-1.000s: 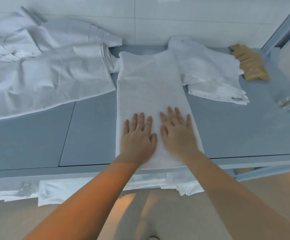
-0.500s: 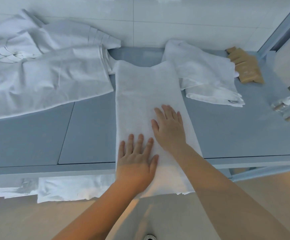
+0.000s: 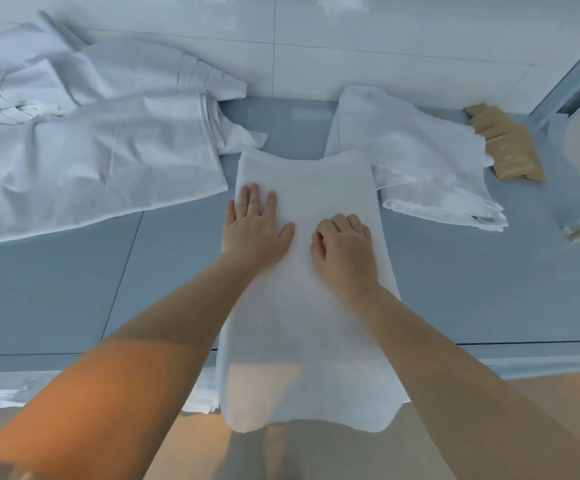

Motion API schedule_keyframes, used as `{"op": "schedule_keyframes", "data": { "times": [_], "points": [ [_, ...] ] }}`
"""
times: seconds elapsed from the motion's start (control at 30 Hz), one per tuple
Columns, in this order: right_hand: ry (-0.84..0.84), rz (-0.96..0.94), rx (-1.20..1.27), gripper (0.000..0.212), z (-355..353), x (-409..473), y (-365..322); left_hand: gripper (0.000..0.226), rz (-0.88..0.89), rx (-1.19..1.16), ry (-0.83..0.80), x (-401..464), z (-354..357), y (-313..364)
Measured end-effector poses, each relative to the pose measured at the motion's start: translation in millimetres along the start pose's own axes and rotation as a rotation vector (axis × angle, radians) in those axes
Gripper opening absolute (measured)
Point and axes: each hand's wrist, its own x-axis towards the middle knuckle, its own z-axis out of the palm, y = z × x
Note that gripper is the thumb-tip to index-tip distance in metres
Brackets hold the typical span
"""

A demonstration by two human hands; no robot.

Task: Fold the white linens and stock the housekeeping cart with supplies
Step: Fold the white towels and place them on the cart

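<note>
item: white towel [image 3: 302, 306], folded into a long strip on the grey-blue surface [image 3: 454, 289]. long axis runs straight away from the person; near end hangs over the front edge, far end points to the wall. left hand [image 3: 253, 230] flat, fingers straight, pressing near the strip's left edge. right hand [image 3: 345, 249] on the strip's right half, fingers curled under, knuckles up; whether it pinches cloth cannot be told. both hands lie past mid-length, the left slightly farther.
</note>
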Motion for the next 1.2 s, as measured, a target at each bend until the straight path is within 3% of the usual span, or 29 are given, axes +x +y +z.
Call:
{"op": "schedule_keyframes", "data": {
  "times": [0.1,0.2,0.3,0.4,0.53,0.73,0.8,0.87,0.97,1.1,1.2],
  "points": [
    [-0.156,-0.086,0.079,0.032,14.6,25.5,2.4,0.072,0.02,0.002,-0.006,9.4,1.9,-2.0],
    [-0.391,-0.122,0.002,0.047,29.3,55.3,16.1,0.071,0.028,-0.021,0.025,6.0,6.4,-5.6],
    [-0.5,0.01,-0.117,0.053,35.2,81.4,40.4,0.071,0.015,-0.027,0.026,2.9,6.9,-9.1],
    [-0.502,0.158,-0.2,0.061,36.0,89.4,55.8,0.072,0.009,-0.034,0.022,-0.6,5.2,-10.8],
    [-0.445,0.175,-0.225,0.066,38.7,72.5,45.8,0.068,-0.012,0.041,0.03,-11.2,3.1,-10.3],
    [-0.391,0.094,-0.221,0.067,32.6,32.8,25.4,0.027,-0.045,0.127,0.386,-5.9,-6.2,-11.9],
    [-0.302,0.059,-0.23,0.065,28.4,30.4,22.6,0.042,-0.025,0.052,0.339,-3.0,-3.7,-15.9],
    [-0.213,0.03,-0.222,0.058,25.2,36.1,22.5,0.064,0.036,0.046,0.175,1.2,0.6,-21.3],
    [-0.277,0.068,-0.158,0.062,29.3,45.9,29.3,0.073,0.065,0.091,-0.025,13.8,2.1,-27.2],
    [-0.451,0.175,-0.143,0.069,32.6,66.5,46.8,0.074,0.045,0.065,-0.025,28.3,0.8,-23.8],
    [-0.448,0.206,-0.202,0.069,33.4,77.2,47.5,0.074,0.027,0.054,-0.024,39.3,-0.4,-20.8]
  ]
}}
